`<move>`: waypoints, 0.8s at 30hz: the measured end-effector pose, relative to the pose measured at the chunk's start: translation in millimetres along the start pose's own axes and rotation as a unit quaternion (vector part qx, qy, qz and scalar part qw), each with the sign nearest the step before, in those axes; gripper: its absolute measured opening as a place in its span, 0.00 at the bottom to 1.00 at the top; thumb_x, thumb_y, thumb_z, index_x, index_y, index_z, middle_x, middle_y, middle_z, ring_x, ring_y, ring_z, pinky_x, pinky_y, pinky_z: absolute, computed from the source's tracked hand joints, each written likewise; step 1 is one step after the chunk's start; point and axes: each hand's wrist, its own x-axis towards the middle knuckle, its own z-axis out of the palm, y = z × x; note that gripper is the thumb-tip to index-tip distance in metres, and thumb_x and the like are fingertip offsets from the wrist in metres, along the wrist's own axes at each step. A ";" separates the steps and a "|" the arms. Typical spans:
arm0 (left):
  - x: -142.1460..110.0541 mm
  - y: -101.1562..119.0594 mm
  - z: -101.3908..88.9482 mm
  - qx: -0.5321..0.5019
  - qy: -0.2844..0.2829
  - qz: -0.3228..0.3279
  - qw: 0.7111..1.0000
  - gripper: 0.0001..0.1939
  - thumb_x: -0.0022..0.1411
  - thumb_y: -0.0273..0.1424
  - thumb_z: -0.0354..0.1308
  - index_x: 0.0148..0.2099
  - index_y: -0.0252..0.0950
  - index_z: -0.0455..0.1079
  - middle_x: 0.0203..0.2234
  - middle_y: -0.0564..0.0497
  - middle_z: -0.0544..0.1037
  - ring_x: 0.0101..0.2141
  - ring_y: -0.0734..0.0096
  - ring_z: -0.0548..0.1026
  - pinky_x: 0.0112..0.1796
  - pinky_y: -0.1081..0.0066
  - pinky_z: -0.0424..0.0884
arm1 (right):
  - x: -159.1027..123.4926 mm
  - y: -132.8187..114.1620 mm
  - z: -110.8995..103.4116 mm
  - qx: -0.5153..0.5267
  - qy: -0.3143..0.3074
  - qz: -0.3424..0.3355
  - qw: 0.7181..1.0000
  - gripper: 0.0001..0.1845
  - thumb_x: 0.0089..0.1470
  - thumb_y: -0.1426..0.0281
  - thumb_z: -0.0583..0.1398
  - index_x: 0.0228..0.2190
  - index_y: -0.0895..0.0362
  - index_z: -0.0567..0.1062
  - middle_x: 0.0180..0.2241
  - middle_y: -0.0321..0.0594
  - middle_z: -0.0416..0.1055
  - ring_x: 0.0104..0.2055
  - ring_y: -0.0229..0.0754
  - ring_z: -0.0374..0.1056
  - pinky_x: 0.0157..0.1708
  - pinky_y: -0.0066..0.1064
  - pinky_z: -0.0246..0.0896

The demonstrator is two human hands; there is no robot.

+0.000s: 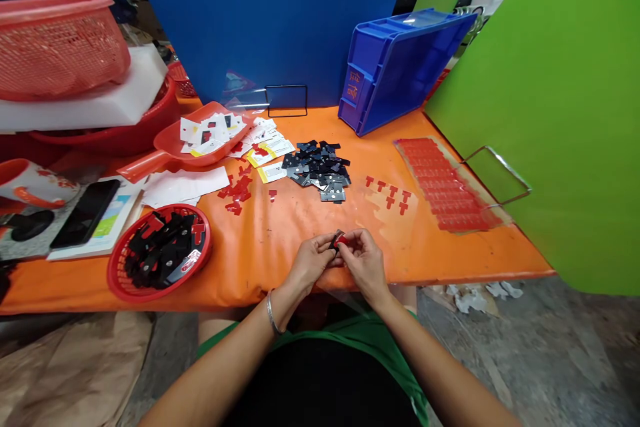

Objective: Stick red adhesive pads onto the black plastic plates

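Near the front edge of the orange-covered table [260,267], my two hands meet over a small black plate [333,247]. My left hand [311,261] grips the plate between thumb and fingers. A red T-shaped piece [342,239] lies against the plate, pinched by the fingertips of my right hand [367,265]; its lower part is hidden. Beyond my hands is a heap of black plates [320,163]. Several red T-shaped pieces [393,192] lie in two short rows to the right. At the left, a red basket [113,270] holds black plates, some bearing red Ts.
A sheet of red pieces [443,183] lies at the right beside a green panel [565,113]. A blue crate [385,80] leans at the back. Loose red scraps [239,192], a red scoop [165,140] with cards, a phone [86,213] and a mug [37,181] occupy the left.
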 end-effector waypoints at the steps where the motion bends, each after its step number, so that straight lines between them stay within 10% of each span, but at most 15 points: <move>1: -0.2 -0.3 0.2 0.000 0.000 0.002 1.000 0.17 0.48 0.16 0.54 0.42 0.29 0.72 0.36 0.44 0.79 0.36 0.64 0.78 0.41 0.64 0.74 | -0.1 -0.3 -0.1 -0.003 0.001 -0.001 1.000 0.08 0.48 0.65 0.60 0.29 0.53 0.66 0.26 0.34 0.66 0.23 0.36 0.62 0.21 0.28 0.63; 24: -1.1 -1.7 1.0 0.010 0.009 0.020 1.000 0.14 0.52 0.18 0.54 0.42 0.29 0.73 0.35 0.45 0.79 0.34 0.66 0.78 0.41 0.65 0.74 | -1.4 6.5 2.8 -0.077 0.021 -0.053 0.995 0.06 0.50 0.67 0.59 0.31 0.55 0.66 0.24 0.32 0.65 0.21 0.34 0.61 0.21 0.25 0.60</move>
